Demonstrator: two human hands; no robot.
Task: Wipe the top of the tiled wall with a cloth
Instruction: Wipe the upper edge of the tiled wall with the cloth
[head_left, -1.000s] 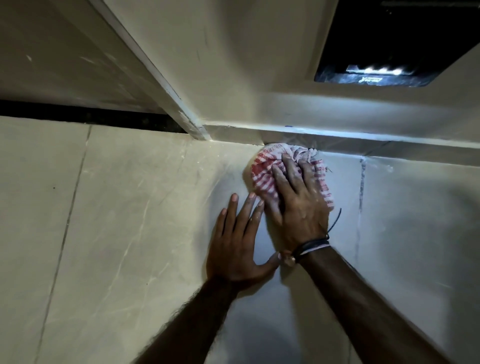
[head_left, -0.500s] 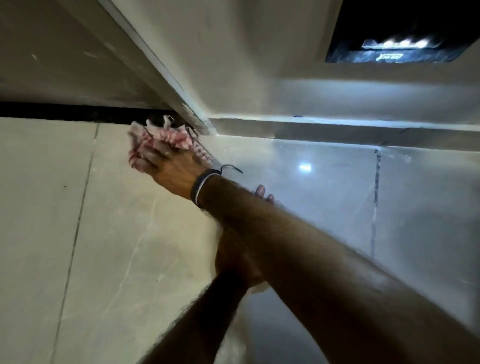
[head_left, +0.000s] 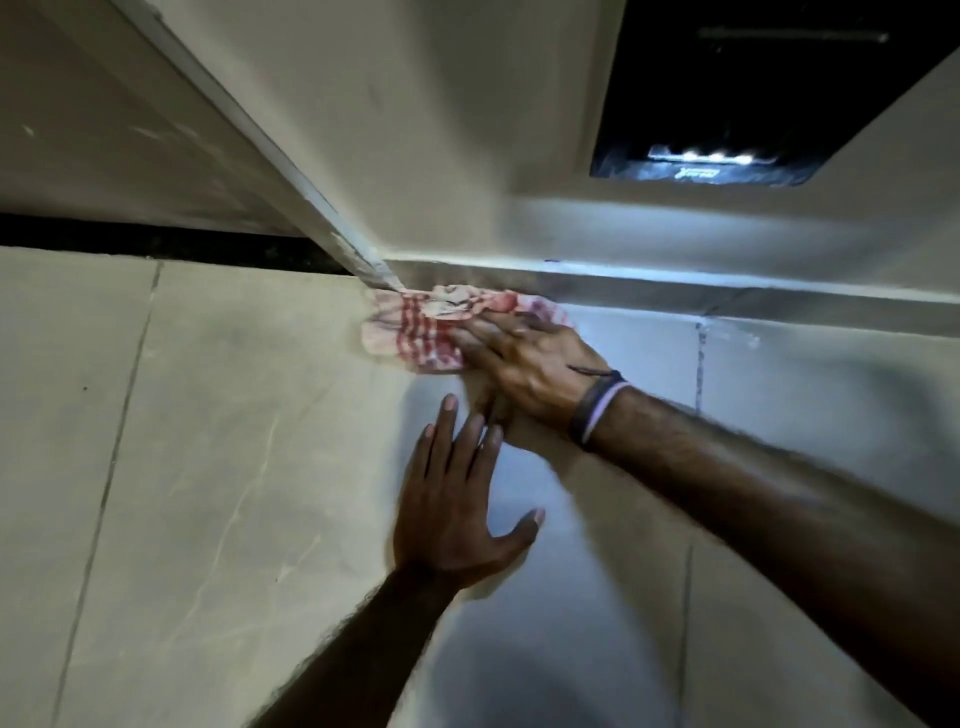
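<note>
Head view: the right hand (head_left: 524, 364) presses a crumpled red-and-white checked cloth (head_left: 421, 327) against the top edge of the glossy beige tiled wall (head_left: 208, 441), just below the ledge where the white ceiling beam (head_left: 291, 166) meets it. Its fingers lie spread over the cloth. The left hand (head_left: 457, 509) rests flat and open on the tiles, holding nothing, just below the right hand. Dark wristbands (head_left: 597, 410) circle the right wrist.

Right hand (head_left: 524, 364) on cloth (head_left: 421, 327) at tiled wall (head_left: 234, 441) top; left hand (head_left: 452, 514) flat
</note>
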